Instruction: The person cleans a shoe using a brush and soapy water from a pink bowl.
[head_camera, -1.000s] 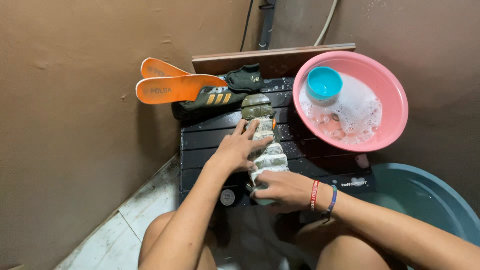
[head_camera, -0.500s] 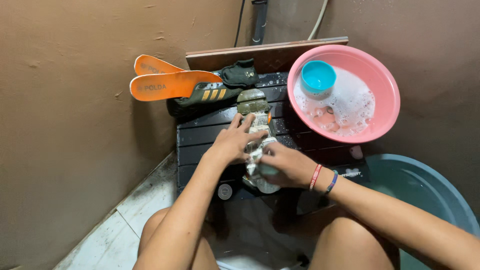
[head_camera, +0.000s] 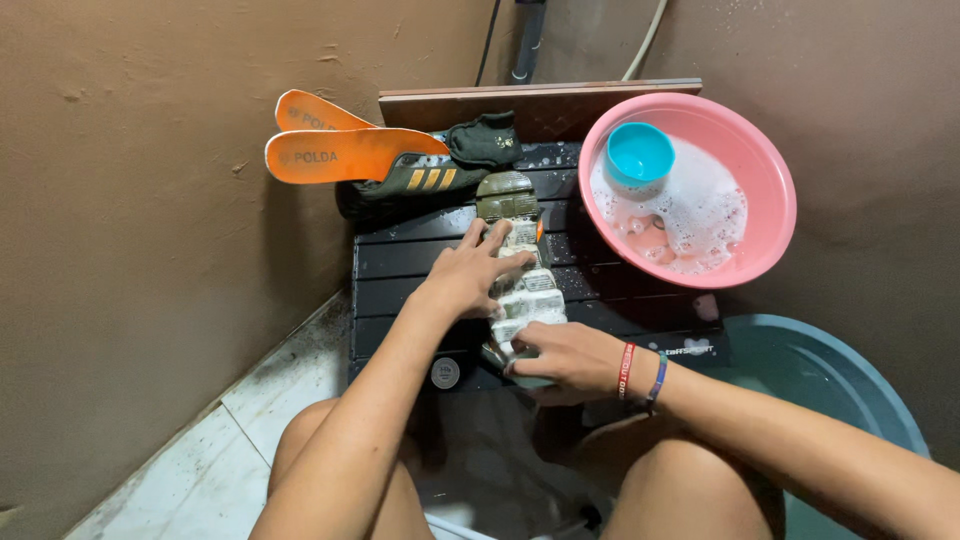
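Note:
A shoe (head_camera: 515, 250) lies sole-up on a black slatted platform (head_camera: 400, 265), its sole covered in soapy foam. My left hand (head_camera: 468, 275) presses on the shoe's left side and holds it down, fingers spread over the sole. My right hand (head_camera: 565, 355) is at the near end of the sole, closed on a small scrubbing thing that is mostly hidden under the fingers. Two bracelets sit on my right wrist.
A second dark shoe (head_camera: 415, 185) with two orange insoles (head_camera: 345, 155) and a dark sock (head_camera: 485, 140) lies at the back left. A pink basin (head_camera: 770, 170) of soapy water holds a blue cup (head_camera: 640, 155). A teal tub (head_camera: 850, 390) stands at the right. Brown walls close in.
My right hand has slid back toward me along the sole, from the middle to its near end. My left hand has stayed pressed on the shoe.

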